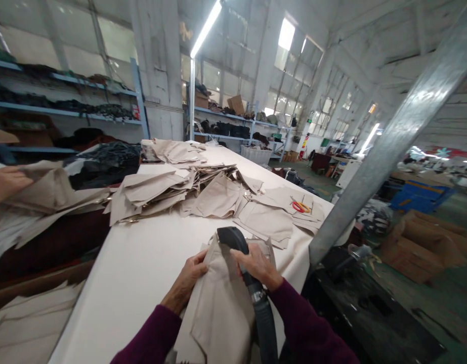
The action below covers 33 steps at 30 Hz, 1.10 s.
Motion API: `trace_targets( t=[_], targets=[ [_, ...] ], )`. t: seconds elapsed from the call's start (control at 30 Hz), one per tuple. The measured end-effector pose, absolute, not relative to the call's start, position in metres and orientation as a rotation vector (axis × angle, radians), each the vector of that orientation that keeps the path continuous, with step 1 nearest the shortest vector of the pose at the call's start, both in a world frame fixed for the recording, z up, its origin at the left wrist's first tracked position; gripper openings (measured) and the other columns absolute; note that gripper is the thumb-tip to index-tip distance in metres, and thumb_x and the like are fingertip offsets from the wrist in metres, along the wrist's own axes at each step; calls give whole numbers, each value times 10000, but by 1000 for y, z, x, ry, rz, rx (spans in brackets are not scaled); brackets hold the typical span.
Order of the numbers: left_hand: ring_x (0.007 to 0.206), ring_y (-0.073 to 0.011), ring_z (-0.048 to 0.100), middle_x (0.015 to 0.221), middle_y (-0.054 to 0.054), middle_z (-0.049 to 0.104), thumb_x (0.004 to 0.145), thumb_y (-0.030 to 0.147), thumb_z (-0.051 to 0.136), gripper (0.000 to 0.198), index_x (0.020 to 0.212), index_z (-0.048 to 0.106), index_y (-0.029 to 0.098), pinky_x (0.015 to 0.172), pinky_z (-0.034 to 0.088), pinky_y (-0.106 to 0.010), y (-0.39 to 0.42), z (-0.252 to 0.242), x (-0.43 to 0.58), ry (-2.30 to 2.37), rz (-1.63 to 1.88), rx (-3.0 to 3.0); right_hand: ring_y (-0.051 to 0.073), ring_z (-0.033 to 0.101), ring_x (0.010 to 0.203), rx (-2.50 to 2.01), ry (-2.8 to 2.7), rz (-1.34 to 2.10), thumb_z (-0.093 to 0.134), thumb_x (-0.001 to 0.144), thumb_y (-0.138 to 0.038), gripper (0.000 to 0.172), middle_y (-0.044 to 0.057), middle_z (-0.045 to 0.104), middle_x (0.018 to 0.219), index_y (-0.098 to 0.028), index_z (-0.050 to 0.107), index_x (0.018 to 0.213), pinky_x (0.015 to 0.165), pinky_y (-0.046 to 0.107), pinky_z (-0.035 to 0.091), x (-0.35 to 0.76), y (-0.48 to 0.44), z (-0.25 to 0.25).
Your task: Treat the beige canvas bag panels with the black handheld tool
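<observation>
Near the front edge of the table a beige fabric piece (220,308) with stitched seams reaches down toward my body. My left hand (191,275) pinches its left edge, thumb on top. My right hand (258,263) is wrapped round a black vacuum hose (261,308) with a metal clamp on it. The hose's dark nozzle (229,235) bends over the top end of the fabric, at or close to its surface; whether they touch I cannot tell. More beige fabric (263,247) lies just behind my right hand.
Beige pieces lie in a loose pile (218,194) across the white table (142,268). Scissors (300,207) with red and yellow handles rest at the right. A slanted metal post (373,151) stands at the table's right edge. At left, another person's hand (9,184) holds beige fabric.
</observation>
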<state>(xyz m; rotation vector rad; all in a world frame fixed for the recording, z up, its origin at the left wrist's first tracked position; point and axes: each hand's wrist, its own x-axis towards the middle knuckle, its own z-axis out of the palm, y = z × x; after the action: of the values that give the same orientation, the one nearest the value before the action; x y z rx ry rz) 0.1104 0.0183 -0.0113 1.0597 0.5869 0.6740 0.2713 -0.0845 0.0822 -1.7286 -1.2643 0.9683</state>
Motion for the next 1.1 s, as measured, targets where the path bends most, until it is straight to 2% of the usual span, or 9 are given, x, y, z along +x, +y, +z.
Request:
trace_targets(
  t=[0.1, 0.2, 0.3, 0.4, 0.47, 0.57, 0.77, 0.93, 1.1],
  targets=[
    [591, -172, 589, 783, -32, 696, 554, 137, 533, 631, 1183, 577, 113, 551, 467, -262, 15, -8, 110, 727, 651, 1181, 110, 516, 420, -1765, -1189, 866, 509, 831, -458, 319, -21, 539, 533, -176, 524, 683, 395, 216, 444, 297, -102, 95],
    [813, -240, 624, 950, -73, 689, 643, 225, 544, 516, 1146, 596, 120, 740, 505, -330, 16, -4, 107, 780, 631, 1509, 107, 535, 454, -1833, -1108, 786, 493, 847, -469, 305, -27, 549, 587, -179, 513, 755, 416, 204, 456, 321, -148, 109],
    [1031, -301, 561, 1108, -120, 632, 702, 294, 514, 516, 1186, 566, 123, 919, 439, -426, 19, 0, 110, 894, 760, 1995, 109, 520, 423, -1930, -1043, 714, 502, 846, -459, 300, -40, 528, 526, -183, 485, 731, 401, 199, 440, 331, -201, 112],
    [1191, -294, 465, 1272, -141, 538, 775, 262, 455, 500, 1257, 516, 145, 1012, 361, -463, 19, 2, 127, 877, 920, 2431, 106, 507, 390, -1984, -1005, 728, 494, 854, -421, 272, -50, 523, 491, -187, 464, 719, 390, 199, 432, 327, -236, 101],
    [1216, -276, 457, 1306, -131, 527, 799, 210, 434, 440, 1218, 564, 168, 1036, 341, -456, 16, 0, 144, 746, 817, 2634, 108, 512, 386, -1971, -983, 788, 488, 859, -403, 254, -54, 522, 488, -183, 466, 735, 386, 200, 434, 319, -244, 88],
    [1209, -298, 474, 1298, -141, 549, 814, 180, 430, 399, 1163, 624, 181, 1045, 316, -484, 13, -15, 161, 709, 568, 2791, 101, 510, 393, -1923, -993, 832, 481, 870, -396, 250, -59, 515, 492, -175, 479, 754, 382, 186, 422, 310, -237, 70],
    [1346, -303, 304, 1449, -80, 389, 859, 123, 316, 517, 1312, 496, 296, 1065, 211, -569, 27, -50, 139, 749, 481, 2861, 93, 485, 386, -1914, -1012, 923, 501, 841, -427, 302, -49, 498, 493, -171, 484, 682, 375, 187, 416, 310, -197, 65],
    [1362, -311, 266, 1467, -86, 354, 843, 120, 334, 535, 1330, 474, 291, 1072, 196, -566, 41, -59, 132, 636, 414, 2850, 97, 492, 386, -1945, -1008, 901, 481, 854, -429, 327, -40, 524, 487, -165, 519, 664, 379, 195, 426, 322, -158, 65],
    [1361, -325, 264, 1473, -113, 329, 860, 136, 336, 513, 1337, 466, 270, 1072, 164, -597, 35, -46, 132, 702, 356, 2789, 101, 510, 392, -2006, -1043, 794, 506, 888, -373, 350, -50, 520, 469, -151, 542, 619, 401, 215, 434, 334, -112, 71]
  ],
)
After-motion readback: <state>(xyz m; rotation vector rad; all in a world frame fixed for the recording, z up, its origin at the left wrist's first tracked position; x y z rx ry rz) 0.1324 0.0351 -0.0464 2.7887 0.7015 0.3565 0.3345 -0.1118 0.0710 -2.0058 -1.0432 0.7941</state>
